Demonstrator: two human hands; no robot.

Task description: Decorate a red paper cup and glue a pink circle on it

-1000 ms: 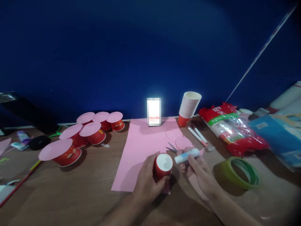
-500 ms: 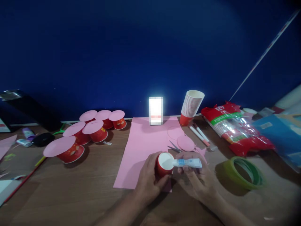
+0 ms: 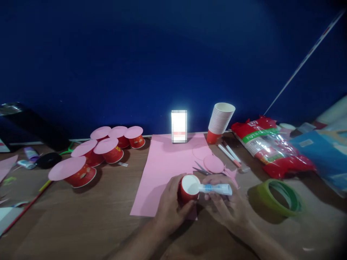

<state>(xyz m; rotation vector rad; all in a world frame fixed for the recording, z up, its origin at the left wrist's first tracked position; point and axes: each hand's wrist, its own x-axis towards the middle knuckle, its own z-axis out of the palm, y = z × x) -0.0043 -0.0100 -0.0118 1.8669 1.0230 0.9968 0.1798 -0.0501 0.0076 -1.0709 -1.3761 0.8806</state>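
My left hand (image 3: 170, 202) is wrapped round a red paper cup (image 3: 189, 196), which stands bottom-up with its white base showing. In my right hand (image 3: 227, 206) is a white glue stick (image 3: 217, 189) with a blue label, lying nearly level. Its tip meets the right side of the cup's base. Beneath the hands lies a pink paper sheet (image 3: 159, 173). Just behind the right hand are scissors (image 3: 201, 169), partly hidden, and a cut pink paper circle (image 3: 214, 163).
Several upturned red cups topped with pink discs (image 3: 67, 168) stand at the left. A cup stack (image 3: 221, 117), two markers (image 3: 229, 153), a red cup packet (image 3: 271, 144) and a green tape roll (image 3: 282, 198) are at the right. A lit phone-like screen (image 3: 179, 126) stands at the back.
Both hands keep their hold on the cup and the glue stick. The glue stick has shifted very slightly left and its outer end has tipped a little; the whole view has moved slightly.
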